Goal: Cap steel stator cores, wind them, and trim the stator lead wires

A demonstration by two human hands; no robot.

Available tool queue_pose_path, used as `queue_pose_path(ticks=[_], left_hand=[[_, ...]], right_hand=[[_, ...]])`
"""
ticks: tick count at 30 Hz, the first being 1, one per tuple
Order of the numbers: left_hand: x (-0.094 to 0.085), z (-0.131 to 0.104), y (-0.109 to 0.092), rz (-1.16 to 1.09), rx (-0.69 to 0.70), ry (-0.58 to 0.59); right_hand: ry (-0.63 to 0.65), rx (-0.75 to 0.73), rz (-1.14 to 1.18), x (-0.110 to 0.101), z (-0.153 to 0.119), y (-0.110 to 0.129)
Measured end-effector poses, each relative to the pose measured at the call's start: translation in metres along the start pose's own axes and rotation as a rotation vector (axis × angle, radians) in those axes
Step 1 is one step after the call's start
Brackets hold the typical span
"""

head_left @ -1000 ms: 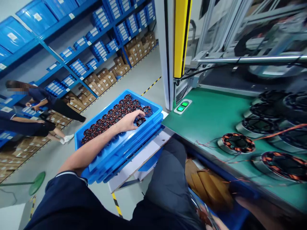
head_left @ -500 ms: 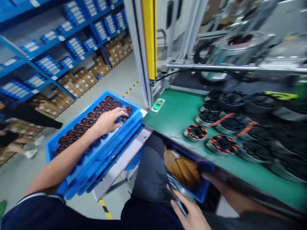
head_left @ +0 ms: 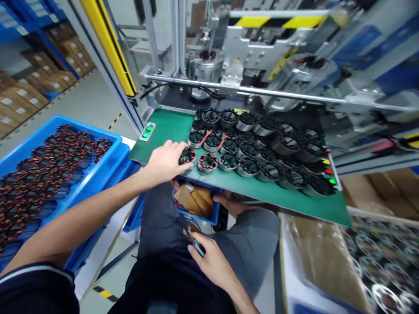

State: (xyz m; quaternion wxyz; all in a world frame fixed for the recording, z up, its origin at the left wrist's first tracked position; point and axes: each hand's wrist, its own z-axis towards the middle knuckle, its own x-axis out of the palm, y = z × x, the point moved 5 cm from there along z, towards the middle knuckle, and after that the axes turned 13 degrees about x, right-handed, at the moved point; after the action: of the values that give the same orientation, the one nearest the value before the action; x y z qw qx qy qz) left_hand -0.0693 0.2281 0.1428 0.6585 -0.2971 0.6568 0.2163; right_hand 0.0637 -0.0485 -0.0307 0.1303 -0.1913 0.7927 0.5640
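Observation:
My left hand [head_left: 167, 161] is at the front left of the green work surface [head_left: 170, 117], its fingers closed round the side of a ring-shaped part with orange windings [head_left: 187, 156]. A second wound ring [head_left: 207, 162] sits just right of it, touched by nothing. Low in front of my lap, my right hand [head_left: 206, 253] holds a small tool with blue handles [head_left: 197, 247], which looks like cutters or pliers. Several rows of dark rings in metal housings [head_left: 248, 166] cover the middle and right of the surface.
At the left, a blue bin [head_left: 113, 141] holds many wound cores. Metal machinery and a horizontal bar [head_left: 278, 94] stand behind the surface. Under its front edge is a blue bin with brown pieces [head_left: 196, 201]. Metal rings [head_left: 376, 244] lie in a box at the lower right.
The view has swung right. My left hand has left the blue bin of cores and is now at a wound ring on the green surface. My right hand still holds the tool.

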Motion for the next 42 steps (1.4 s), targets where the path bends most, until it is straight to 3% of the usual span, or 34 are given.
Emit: queue_pose_path(ticks=[4, 7, 9, 11, 14, 16, 19, 21, 23, 25, 28, 30, 35, 39, 42], left_hand=[[0.006, -0.023, 0.010, -0.300, -0.037, -0.251], [0.019, -0.061, -0.002, -0.908, -0.028, -0.420], [0.032, -0.088, -0.024, -1.326, -0.009, -0.430], [0.045, -0.109, -0.050, -1.562, 0.002, -0.356], [0.055, -0.125, -0.081, -1.512, 0.061, -0.227], [0.056, -0.127, -0.093, -1.373, 0.160, -0.190], [0.058, -0.125, -0.099, -1.176, 0.262, -0.147], [0.062, -0.126, -0.100, -1.057, 0.275, -0.109], [0.066, -0.127, -0.100, -0.999, 0.267, -0.120], [0.070, -0.129, -0.099, -1.011, 0.269, -0.203], [0.080, -0.132, -0.101, -1.105, 0.278, -0.379], [0.090, -0.133, -0.104, -1.224, 0.269, -0.429], [0.122, -0.133, -0.112, -1.622, 0.066, -0.425], [0.132, -0.124, -0.118, -1.704, -0.034, -0.420], [0.133, -0.118, -0.120, -1.679, -0.098, -0.400]], right_hand=[[-0.007, 0.121, 0.079, -0.024, -0.012, -0.005], [-0.079, 0.177, 0.144, -0.049, -0.013, -0.004], [-0.143, 0.186, 0.192, -0.067, -0.012, 0.001], [-0.216, 0.192, 0.235, -0.085, -0.010, 0.013], [-0.355, 0.111, 0.279, -0.110, -0.008, 0.049], [-0.438, -0.073, 0.271, -0.121, -0.005, 0.086], [-0.401, -0.240, 0.194, -0.119, 0.005, 0.130], [-0.338, -0.275, 0.159, -0.111, 0.013, 0.141], [-0.324, -0.296, 0.170, -0.103, 0.017, 0.139], [-0.369, -0.303, 0.230, -0.097, 0.017, 0.130], [-0.421, -0.257, 0.361, -0.086, 0.015, 0.113], [-0.407, -0.219, 0.441, -0.077, 0.015, 0.106], [-0.338, -0.198, 0.461, -0.065, 0.021, 0.106], [-0.378, -0.112, 0.343, -0.072, 0.016, 0.104], [-0.400, -0.042, 0.252, -0.084, -0.001, 0.096]])
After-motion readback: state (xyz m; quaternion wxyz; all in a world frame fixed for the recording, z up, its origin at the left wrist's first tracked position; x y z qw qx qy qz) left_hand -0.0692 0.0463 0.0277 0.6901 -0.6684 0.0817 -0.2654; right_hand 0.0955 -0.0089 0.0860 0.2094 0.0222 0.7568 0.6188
